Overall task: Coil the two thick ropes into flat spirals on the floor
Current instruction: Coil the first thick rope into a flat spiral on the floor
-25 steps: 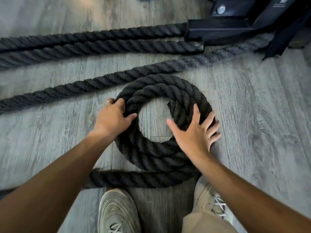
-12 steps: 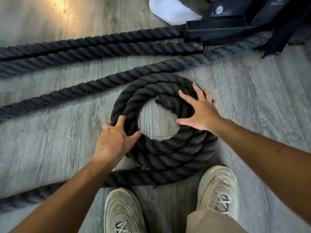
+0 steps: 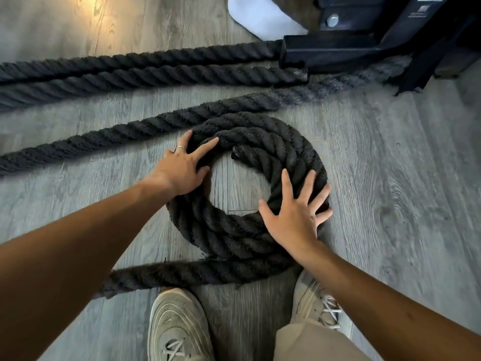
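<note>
- Head view, looking down on a black rope coil [image 3: 242,230] lying flat on grey wood-look floor [image 3: 390,204].
- Left hand [image 3: 179,170] laid on the coil's left side, fingers spread and fairly straight, thumb at the inner edge of the ring; pressing, not gripping. Ring [image 3: 180,147] on one finger.
- Right hand [image 3: 296,217] flat on the coil's right side, fingers splayed across the turns, thumb toward the open centre; also pressing, nothing grasped.
- Both forearms bare, reaching in from the bottom corners.
- Rope end [image 3: 237,154] visible inside the coil at the top of the hole.
- Loose rope tail [image 3: 182,276] leaving the coil's near edge toward the left, just ahead of two pale sneakers [image 3: 179,327].
- Second rope [image 3: 145,74], doubled, beyond the coil, running into a black metal frame [image 3: 338,50].
- Label on the frame too small to read.
</note>
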`<state>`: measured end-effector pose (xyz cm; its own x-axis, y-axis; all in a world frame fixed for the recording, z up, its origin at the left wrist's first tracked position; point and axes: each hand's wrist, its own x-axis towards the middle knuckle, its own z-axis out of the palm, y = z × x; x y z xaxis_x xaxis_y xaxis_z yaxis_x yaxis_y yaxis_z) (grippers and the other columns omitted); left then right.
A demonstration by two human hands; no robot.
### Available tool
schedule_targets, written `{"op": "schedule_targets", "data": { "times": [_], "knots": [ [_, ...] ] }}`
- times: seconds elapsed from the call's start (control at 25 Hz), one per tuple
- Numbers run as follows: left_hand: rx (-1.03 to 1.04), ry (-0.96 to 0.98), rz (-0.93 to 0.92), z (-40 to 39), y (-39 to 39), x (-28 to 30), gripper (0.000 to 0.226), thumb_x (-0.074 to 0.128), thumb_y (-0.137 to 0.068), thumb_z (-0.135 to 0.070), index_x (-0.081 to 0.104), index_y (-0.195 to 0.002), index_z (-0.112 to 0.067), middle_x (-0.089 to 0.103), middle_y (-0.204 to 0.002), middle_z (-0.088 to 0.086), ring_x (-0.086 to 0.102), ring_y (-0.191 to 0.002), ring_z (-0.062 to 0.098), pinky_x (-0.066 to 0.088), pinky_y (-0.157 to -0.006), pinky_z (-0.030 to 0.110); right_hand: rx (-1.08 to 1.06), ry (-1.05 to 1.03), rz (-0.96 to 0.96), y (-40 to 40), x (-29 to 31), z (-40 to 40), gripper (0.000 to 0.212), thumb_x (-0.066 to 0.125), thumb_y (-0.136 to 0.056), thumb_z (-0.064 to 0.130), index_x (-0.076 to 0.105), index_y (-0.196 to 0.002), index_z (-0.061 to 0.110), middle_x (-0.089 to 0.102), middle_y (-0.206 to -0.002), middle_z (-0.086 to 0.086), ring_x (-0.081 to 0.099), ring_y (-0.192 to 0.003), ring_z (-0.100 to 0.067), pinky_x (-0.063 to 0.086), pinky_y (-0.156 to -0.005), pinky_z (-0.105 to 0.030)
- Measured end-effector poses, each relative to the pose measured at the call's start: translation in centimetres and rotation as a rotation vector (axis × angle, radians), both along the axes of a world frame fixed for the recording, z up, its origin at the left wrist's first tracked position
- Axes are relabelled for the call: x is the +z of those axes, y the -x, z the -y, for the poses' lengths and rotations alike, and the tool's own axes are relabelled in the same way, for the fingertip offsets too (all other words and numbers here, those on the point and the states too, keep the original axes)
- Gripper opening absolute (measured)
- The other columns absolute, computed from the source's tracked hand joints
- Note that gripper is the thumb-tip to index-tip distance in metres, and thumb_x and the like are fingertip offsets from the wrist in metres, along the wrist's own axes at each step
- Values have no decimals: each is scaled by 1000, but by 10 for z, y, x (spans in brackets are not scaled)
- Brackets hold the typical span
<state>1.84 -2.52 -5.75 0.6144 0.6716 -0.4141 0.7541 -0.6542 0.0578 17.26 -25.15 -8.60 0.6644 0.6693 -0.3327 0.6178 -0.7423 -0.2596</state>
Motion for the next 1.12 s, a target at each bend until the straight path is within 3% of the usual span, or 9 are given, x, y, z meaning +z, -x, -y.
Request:
{"op": "schedule_targets", "data": {
  "times": [0.24,0.4,0.52,0.6,0.68,0.76,0.88,1.0,1.12],
  "knots": [
    [341,28,82,51,27,0,72,47,-95,-52,1,-151,-57,15,-154,32,60,-100,55,50,-93,50,327,-13,-36,-71,1,-39,70,44,-91,64,8,-151,60,-15,-166,14,-26,-148,-34,-3,-111,-72],
    [421,40,114,91,41,2,80,54,-91,-59,15,-155,-34,27,-147,34,52,-117,58,51,-83,49,602,33,-151,-111,21,-85,62,51,-98,54,18,-151,60,-13,-166,17,-27,-149,-27,-8,-116,-66],
    [461,-33,-2,82,31,4,70,42,-86,-74,26,-142,-35,33,-140,30,55,-111,51,50,-86,52,459,-79,5,-90,27,-81,67,56,-95,54,23,-154,51,-7,-169,4,-18,-152,-32,-9,-116,-67],
    [430,-123,-60,57,22,5,66,33,-86,-79,27,-133,-35,30,-145,25,45,-121,49,48,-89,59,103,-121,88,-48,21,-51,90,59,-85,66,10,-157,46,-14,-167,-8,-16,-150,-43,-15,-110,-66],
    [348,-69,-16,28,11,8,71,38,-86,-77,20,-145,-42,18,-156,23,33,-133,51,43,-99,62,-127,-48,4,-8,14,-18,104,56,-76,76,-4,-156,47,-22,-165,-12,-22,-146,-48,-12,-109,-71],
    [210,44,16,7,4,9,76,44,-89,-72,7,-152,-51,6,-163,19,28,-138,52,37,-108,58,-122,2,-40,6,7,-2,99,49,-77,77,-7,-154,49,-24,-165,-9,-29,-144,-48,-3,-109,-76],
    [103,87,13,-5,4,3,75,43,-90,-70,2,-152,-56,0,-164,18,39,-130,54,38,-108,55,-91,-22,-60,-5,3,-8,96,52,-79,70,-6,-154,52,-22,-165,-5,-29,-143,-48,5,-107,-78],
    [188,40,11,9,18,-1,78,44,-87,-72,6,-153,-52,6,-160,22,51,-118,53,43,-103,53,39,-7,-35,-29,1,-19,94,53,-78,69,-4,-151,57,-19,-165,-1,-26,-145,-44,4,-107,-77],
    [353,-54,-2,53,33,-4,82,39,-88,-75,5,-156,-44,15,-156,30,50,-122,51,42,-100,48,274,11,-81,-72,5,-44,88,60,-80,65,2,-146,67,-18,-165,10,-28,-147,-35,-2,-111,-72]
  ]
}}
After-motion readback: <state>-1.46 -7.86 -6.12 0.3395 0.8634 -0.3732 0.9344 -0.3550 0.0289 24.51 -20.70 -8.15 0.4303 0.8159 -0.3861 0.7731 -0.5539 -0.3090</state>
